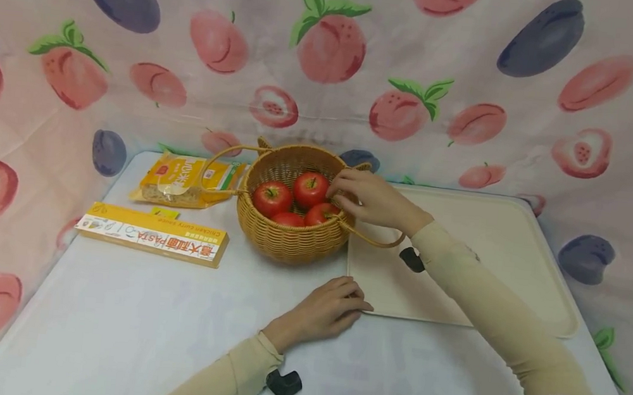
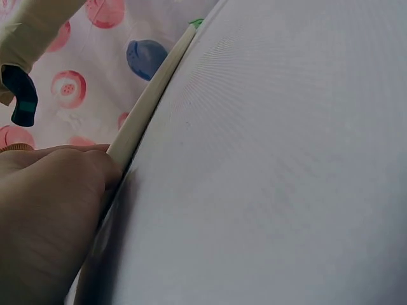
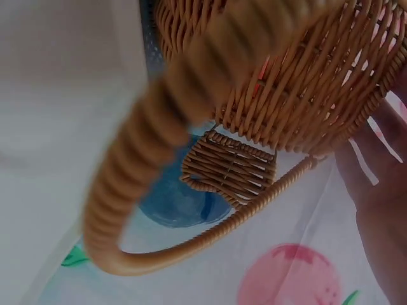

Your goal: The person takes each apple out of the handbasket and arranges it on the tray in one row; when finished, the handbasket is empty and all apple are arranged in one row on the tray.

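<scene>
Right grip (image 1: pixel 374 197): over basket (image 1: pixel 277 244)'s right rim, hold unclear
Left grip (image 1: pixel 329 307): touching tray (image 1: pixel 507 241)'s near-left corner, hold unclear
Apples (image 1: pixel 310 188): reaching seems the step; next likely needs pinching

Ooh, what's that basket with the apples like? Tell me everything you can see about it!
The basket is round, golden-brown and woven, like wicker. It has two looped handles, one sticking out at each side, and small ear-like woven flaps at its back rim. It stands upright on the white table, just left of the pale tray, with one handle above that. Four red apples show inside. The right hand is over its rim; I can't tell if they touch.
</scene>
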A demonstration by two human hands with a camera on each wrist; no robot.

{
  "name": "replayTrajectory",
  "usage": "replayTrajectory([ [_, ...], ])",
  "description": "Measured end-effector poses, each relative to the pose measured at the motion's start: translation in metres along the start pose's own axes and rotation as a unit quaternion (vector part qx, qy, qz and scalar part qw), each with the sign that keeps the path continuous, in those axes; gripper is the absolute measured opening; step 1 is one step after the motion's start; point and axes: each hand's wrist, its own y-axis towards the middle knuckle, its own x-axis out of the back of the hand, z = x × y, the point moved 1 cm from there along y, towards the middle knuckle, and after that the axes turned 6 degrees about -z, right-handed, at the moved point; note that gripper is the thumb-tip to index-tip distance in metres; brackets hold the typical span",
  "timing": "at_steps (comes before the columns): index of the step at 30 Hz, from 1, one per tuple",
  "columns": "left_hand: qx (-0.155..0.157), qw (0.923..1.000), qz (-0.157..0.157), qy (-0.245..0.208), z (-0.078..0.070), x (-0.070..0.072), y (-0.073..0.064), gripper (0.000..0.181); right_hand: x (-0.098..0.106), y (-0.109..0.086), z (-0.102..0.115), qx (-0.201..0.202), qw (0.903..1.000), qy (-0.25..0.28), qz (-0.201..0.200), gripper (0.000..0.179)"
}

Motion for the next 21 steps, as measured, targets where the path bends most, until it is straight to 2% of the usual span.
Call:
replayTrajectory([
  [4, 0.002, 1.0000, 0.000, -0.001, 0.000, -0.001, 0.001, 0.023, 0.000, 0.009, 0.001, -0.004, 0.9993, -0.005, 0.038, 0.018],
  [7, 0.002, 1.0000, -0.001, 0.000, 0.001, -0.001, 0.001, 0.023, 0.000, 0.019, 0.004, -0.015, 0.9961, -0.006, 0.087, 0.017],
  [12, 0.006, 1.0000, -0.005, 0.003, 0.003, -0.002, 0.003, 0.023, -0.001, 0.035, 0.007, -0.040, 0.9858, -0.007, 0.163, 0.022],
  [21, 0.008, 0.9999, 0.003, -0.011, 0.002, -0.007, 0.001, 0.024, -0.012, 0.052, 0.013, -0.071, 0.9643, -0.018, 0.254, 0.032],
])
